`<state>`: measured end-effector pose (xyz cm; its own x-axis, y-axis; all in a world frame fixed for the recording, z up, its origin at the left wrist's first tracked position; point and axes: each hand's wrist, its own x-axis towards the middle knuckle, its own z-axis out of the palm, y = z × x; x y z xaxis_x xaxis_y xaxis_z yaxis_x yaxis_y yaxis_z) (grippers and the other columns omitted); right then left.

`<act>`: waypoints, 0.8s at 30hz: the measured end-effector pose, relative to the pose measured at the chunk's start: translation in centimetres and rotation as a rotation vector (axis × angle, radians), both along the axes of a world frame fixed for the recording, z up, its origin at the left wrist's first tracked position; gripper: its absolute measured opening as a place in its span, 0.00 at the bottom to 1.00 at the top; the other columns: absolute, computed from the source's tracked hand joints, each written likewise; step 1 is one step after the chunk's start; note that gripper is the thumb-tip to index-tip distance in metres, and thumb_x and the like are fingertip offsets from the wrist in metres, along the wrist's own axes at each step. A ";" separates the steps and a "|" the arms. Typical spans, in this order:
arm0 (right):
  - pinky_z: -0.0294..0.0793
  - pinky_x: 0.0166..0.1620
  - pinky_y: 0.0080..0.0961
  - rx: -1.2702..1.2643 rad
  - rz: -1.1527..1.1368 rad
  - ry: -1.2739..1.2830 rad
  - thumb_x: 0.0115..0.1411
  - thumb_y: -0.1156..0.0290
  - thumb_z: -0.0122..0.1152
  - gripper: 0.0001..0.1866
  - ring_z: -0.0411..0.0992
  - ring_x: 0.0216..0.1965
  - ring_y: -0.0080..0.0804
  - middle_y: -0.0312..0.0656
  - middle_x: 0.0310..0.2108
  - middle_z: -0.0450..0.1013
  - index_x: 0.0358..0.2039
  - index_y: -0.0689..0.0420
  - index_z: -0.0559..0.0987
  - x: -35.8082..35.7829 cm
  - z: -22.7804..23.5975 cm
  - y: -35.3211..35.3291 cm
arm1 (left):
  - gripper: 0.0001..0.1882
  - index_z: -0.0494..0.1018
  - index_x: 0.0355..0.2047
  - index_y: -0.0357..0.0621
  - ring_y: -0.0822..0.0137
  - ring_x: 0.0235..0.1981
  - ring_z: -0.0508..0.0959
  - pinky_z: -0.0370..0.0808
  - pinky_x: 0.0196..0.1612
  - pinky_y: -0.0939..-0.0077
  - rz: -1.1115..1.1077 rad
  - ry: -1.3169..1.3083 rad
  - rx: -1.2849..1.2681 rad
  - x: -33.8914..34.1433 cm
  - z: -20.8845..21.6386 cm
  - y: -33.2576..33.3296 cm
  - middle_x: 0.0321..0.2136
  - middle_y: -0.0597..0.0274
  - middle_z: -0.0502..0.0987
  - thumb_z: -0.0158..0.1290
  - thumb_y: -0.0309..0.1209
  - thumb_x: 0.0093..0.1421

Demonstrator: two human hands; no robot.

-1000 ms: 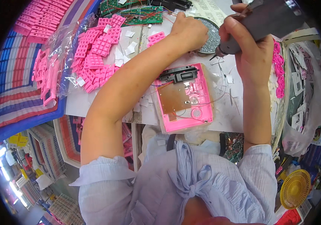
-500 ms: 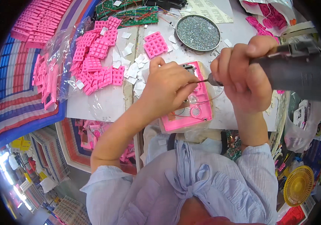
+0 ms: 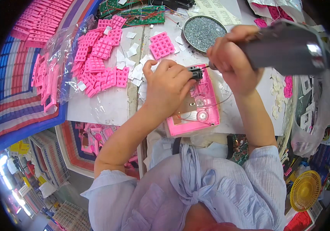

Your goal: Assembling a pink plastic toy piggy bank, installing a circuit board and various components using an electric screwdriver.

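A pink plastic case [image 3: 213, 102] lies on the table before me, open side up, with round clear parts, a brown plate and thin wires inside. My left hand [image 3: 167, 84] is bent over its left side. Thumb and forefinger are closed at a black block [image 3: 197, 72] at the case's far end; the contact is partly hidden. My right hand [image 3: 236, 63] wraps round a dark grey electric screwdriver [image 3: 284, 48], held sideways. Its thin bit points left at the black block; I cannot make out a screw at the tip.
A round tray [image 3: 185, 39] of small screws stands behind the case. Left of it are a pink keypad [image 3: 161, 45], scattered white paper squares [image 3: 133, 49] and a heap of pink keypads [image 3: 99, 50]. Green circuit boards [image 3: 145, 15] with wires lie at the back. A blue-rimmed basket [image 3: 61, 125] stands left.
My right hand and the screwdriver have moved up and left, to the case's far end. My left fingers have left the bit and drawn back to the black block.
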<state>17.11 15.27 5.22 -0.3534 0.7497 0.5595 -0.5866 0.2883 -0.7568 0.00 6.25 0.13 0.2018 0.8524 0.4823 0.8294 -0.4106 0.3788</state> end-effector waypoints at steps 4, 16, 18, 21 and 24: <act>0.70 0.26 0.29 -0.073 -0.079 -0.089 0.63 0.84 0.54 0.09 0.63 0.18 0.23 0.38 0.20 0.67 0.43 0.60 0.69 -1.5 -1.8 0.2 | 0.08 0.78 0.33 0.54 0.68 0.40 0.75 0.56 0.53 0.55 0.003 0.003 -0.025 -0.1 0.0 0.0 0.32 0.76 0.78 0.65 0.35 0.53; 0.68 0.33 0.20 0.017 -0.162 -0.538 0.59 0.76 0.67 0.11 0.69 0.30 0.20 0.34 0.29 0.69 0.40 0.59 0.75 -2.0 -2.0 0.1 | 0.16 0.79 0.38 0.46 0.57 0.41 0.77 0.66 0.50 0.54 -0.077 -0.139 -0.152 -0.2 -0.1 1.3 0.35 0.61 0.78 0.66 0.33 0.49; 0.70 0.35 0.21 -0.241 0.222 -0.461 0.60 0.73 0.68 0.18 0.70 0.31 0.22 0.35 0.32 0.71 0.49 0.61 0.74 -1.1 -0.6 1.8 | 0.18 0.79 0.40 0.43 0.51 0.41 0.77 0.70 0.47 0.54 -0.176 -0.283 -0.385 -0.9 -0.7 1.9 0.39 0.55 0.79 0.66 0.32 0.49; 0.76 0.41 0.27 -0.136 0.118 -0.383 0.63 0.70 0.66 0.25 0.75 0.37 0.28 0.39 0.38 0.78 0.60 0.60 0.72 3.1 -1.0 4.5 | 0.21 0.74 0.46 0.39 0.45 0.47 0.78 0.76 0.48 0.57 -0.160 -0.186 -0.286 -1.8 1.2 0.8 0.44 0.48 0.77 0.64 0.28 0.52; 0.77 0.45 0.27 0.129 -0.438 -1.024 0.64 0.65 0.65 0.21 0.78 0.41 0.29 0.39 0.41 0.80 0.56 0.59 0.77 12.0 -1.1 7.7 | 0.20 0.71 0.47 0.39 0.58 0.45 0.80 0.76 0.48 0.69 -0.035 -0.380 -0.294 -6.1 4.6 -2.3 0.43 0.54 0.77 0.63 0.23 0.54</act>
<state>29.07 22.94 4.16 -0.4116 0.8796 0.2388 0.4662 0.4283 -0.7741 -6.05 3.97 4.74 0.0891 0.9596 0.2668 0.5971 -0.2659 0.7568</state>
